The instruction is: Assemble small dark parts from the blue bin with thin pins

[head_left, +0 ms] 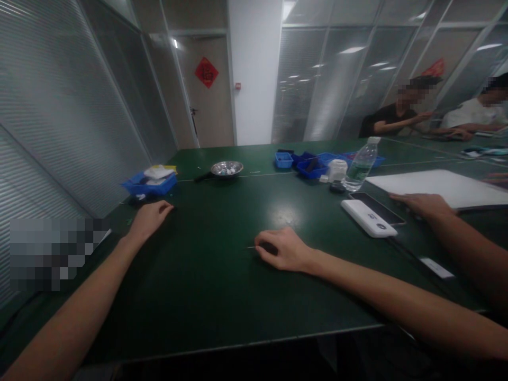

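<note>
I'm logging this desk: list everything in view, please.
Table: 1, green, centre
Door: 1, brown, back
Signs: 2, red, back
Bins: several, blue, left, back
Dish: 1, silver, back
Phone: 1, black, right
Power bank: 1, white, right
Bottle: 1, clear, behind phone
Jar: 1, white, beside bottle
Strip: 1, white, right
Slab: 1, white, right
People: 2, black and white tops, back
Neighbour's hand: 1, bare, by slab
Thin piece: 1, pale, centre
Left hand: 1, bare, left
Right hand: 1, bare, pinching thin piece

head-worn | faces forward, down | near above green table (pixel 190 301) | door (pixel 216 119) beyond
</note>
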Action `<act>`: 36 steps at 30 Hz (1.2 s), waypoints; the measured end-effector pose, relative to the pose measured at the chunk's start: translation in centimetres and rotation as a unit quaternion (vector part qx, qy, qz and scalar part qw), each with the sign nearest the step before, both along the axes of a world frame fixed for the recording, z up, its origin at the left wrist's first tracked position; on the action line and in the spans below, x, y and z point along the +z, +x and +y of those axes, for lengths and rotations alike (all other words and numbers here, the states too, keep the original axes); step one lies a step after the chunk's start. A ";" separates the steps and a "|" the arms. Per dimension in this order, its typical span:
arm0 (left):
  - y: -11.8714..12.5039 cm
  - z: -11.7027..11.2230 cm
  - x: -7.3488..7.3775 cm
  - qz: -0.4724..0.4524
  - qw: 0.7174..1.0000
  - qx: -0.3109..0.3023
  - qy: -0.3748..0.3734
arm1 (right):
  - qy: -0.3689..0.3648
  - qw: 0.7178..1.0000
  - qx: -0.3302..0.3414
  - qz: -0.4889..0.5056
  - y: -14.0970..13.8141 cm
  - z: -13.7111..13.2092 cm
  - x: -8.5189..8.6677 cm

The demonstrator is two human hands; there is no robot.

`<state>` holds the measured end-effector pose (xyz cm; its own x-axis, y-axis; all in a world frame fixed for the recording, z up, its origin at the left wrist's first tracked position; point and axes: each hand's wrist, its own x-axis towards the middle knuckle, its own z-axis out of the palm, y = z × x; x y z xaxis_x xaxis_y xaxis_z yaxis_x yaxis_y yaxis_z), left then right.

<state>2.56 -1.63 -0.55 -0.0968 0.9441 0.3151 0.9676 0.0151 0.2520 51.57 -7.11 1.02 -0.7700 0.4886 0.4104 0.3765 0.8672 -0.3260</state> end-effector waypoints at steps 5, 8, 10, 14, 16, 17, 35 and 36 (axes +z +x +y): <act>-0.5 0.3 0.0 -0.065 0.997 0.028 -0.017 | -0.003 1.000 0.007 0.002 0.0 -0.1 0.2; -0.3 0.4 0.2 -0.097 0.994 0.050 -0.033 | -0.001 1.000 0.006 -0.001 0.0 -0.1 0.2; 0.0 0.3 0.3 -0.108 0.992 0.064 -0.029 | -0.001 1.000 0.004 -0.004 0.0 -0.1 0.2; 0.7 0.1 0.5 -0.131 0.987 0.088 -0.006 | -0.001 1.000 0.006 -0.007 0.0 -0.1 0.2; 1.1 0.1 0.5 -0.137 0.986 0.092 -0.009 | 0.003 1.000 0.007 -0.005 0.0 -0.1 0.2; 1.2 0.2 0.4 -0.139 0.986 0.095 -0.009 | 0.004 1.000 0.007 -0.004 0.0 -0.1 0.1; 2.4 0.3 0.2 -0.174 0.974 0.143 0.015 | 0.007 1.000 0.003 -0.008 -0.1 0.0 0.0; 2.4 0.4 0.1 -0.173 0.974 0.147 0.014 | 0.008 1.000 0.003 -0.008 -0.1 0.0 0.0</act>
